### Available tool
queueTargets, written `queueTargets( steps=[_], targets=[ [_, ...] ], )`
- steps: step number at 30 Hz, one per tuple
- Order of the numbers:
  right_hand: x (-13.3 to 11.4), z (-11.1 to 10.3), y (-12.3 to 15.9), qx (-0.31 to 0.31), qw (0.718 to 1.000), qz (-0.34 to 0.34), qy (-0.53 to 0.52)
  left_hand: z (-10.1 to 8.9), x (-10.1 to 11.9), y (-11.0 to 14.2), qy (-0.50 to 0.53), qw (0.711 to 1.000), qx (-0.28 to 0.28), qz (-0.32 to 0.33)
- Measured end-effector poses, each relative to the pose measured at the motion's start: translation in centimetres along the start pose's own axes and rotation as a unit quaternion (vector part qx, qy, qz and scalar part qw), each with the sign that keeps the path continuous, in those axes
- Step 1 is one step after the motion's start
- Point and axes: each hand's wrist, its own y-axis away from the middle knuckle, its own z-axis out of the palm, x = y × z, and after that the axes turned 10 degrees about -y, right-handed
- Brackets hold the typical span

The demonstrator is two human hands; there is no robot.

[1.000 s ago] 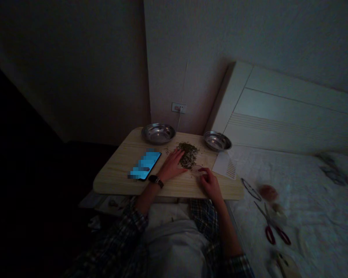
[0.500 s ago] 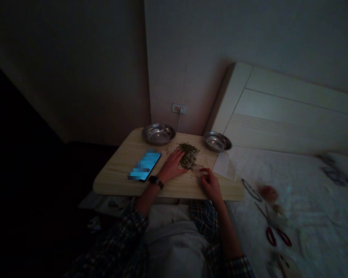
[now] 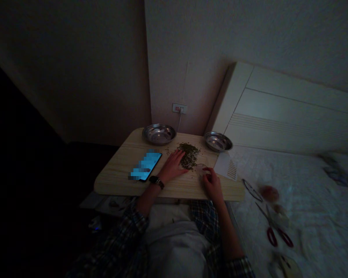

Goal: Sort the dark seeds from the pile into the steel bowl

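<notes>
A small wooden table [image 3: 118, 173] stands over my lap in a dim room. In its middle lies a heap of small dark green bits [image 3: 189, 151]. My left hand [image 3: 172, 166], with a watch on its wrist, lies flat with fingers stretched out against the left side of the heap. My right hand [image 3: 211, 182] rests on the table just in front of the heap, fingers curled around a small pale thing [image 3: 202, 169] that I cannot make out.
Two steel bowls stand at the table's far edge, one at the left [image 3: 159, 133] and one at the right [image 3: 218, 141]. A lit phone [image 3: 145, 166] lies left of my hands. On the bed at the right lie paper [image 3: 226, 166], red-handled scissors [image 3: 274, 227] and small objects.
My right hand has shifted slightly towards the heap with the pale thing. The left hand stays flat beside the heap.
</notes>
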Motion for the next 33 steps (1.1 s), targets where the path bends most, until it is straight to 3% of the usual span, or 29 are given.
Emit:
queueTargets(
  steps=[9,33],
  targets=[
    [-0.26,0.07,0.08,-0.040,0.999,-0.012,0.026,0.23,-0.18,0.09,-0.004,1.000,0.002,0.004],
    [-0.28,0.15,0.08,-0.034,0.998,-0.011,0.056,0.12,-0.06,0.07,0.009,1.000,-0.003,-0.004]
  ],
)
